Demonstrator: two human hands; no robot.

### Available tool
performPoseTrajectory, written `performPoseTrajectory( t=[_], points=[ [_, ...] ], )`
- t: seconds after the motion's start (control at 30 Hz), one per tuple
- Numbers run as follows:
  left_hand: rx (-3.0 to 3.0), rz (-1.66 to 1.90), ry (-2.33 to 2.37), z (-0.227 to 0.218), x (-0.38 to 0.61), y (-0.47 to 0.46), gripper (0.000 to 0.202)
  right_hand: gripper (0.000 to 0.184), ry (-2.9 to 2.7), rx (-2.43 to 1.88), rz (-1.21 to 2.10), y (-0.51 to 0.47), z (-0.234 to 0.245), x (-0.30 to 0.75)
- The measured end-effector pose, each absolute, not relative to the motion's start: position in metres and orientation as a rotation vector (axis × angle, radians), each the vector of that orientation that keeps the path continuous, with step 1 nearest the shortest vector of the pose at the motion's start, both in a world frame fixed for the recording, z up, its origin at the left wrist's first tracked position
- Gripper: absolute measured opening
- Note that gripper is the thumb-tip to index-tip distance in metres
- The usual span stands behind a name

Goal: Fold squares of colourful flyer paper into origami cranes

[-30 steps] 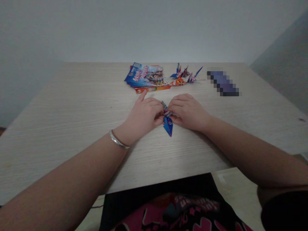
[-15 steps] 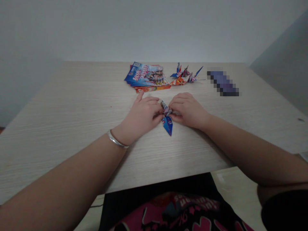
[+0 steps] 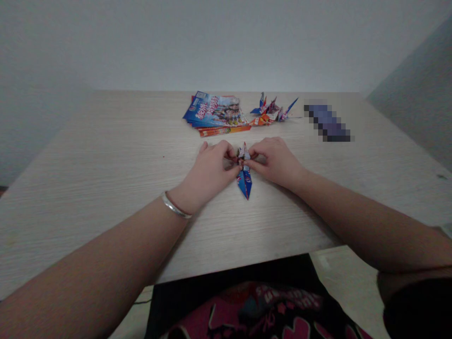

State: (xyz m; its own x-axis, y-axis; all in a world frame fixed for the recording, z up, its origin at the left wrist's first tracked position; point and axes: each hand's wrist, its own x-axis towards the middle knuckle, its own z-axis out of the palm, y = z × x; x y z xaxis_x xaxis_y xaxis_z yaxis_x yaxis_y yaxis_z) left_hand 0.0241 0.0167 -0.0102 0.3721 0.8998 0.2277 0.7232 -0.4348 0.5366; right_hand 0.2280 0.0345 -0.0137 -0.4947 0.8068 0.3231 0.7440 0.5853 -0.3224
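Between my two hands a folded paper piece [image 3: 245,182], blue with printed patterns, lies on the table with its long blue point towards me. My left hand [image 3: 214,165] has thumb and forefinger closed on its left side. From the other side, the thumb and fingers of my right hand [image 3: 273,160] pinch it too. The two thumbs nearly meet over its middle. Its far end, whitish with a small red tip, rises beyond my fingers. The fingertips hide part of the folds.
Behind my hands lies a fanned stack of printed leaflets [image 3: 219,110], blue on top and orange beneath. Several folded paper cranes [image 3: 271,113] sit to its right. A pixelated dark, phone-shaped object [image 3: 327,122] is farther right. A wall [image 3: 226,44] stands behind the table.
The paper piece has flattened and straightened, with its near point shifting slightly left. My fingers have re-gripped, the thumbs now pressing over its middle.
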Motion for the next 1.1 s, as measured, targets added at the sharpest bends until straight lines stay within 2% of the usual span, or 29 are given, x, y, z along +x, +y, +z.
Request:
performPoseTrajectory(
  t=[0.17,0.6,0.93,1.1],
  points=[
    [2.174,0.739,1.442,-0.0097,0.0249,0.0151,0.017,0.01,-2.257,-1.333,0.376,0.0374,-0.0165,0.2264],
    [2.26,0.702,1.517,-0.0125,0.0276,0.0171,0.015,0.014,-2.252,-1.449,0.305,0.0372,-0.0151,0.2215],
    [2.547,0.612,1.355,-0.0078,0.0209,0.0114,0.015,0.013,-2.242,-1.472,0.309,0.0426,-0.0198,0.2235],
    [2.675,0.551,1.254,-0.0078,0.0195,0.012,0.023,0.013,-2.221,-1.455,0.331,0.0438,-0.0201,0.2251]
  ],
)
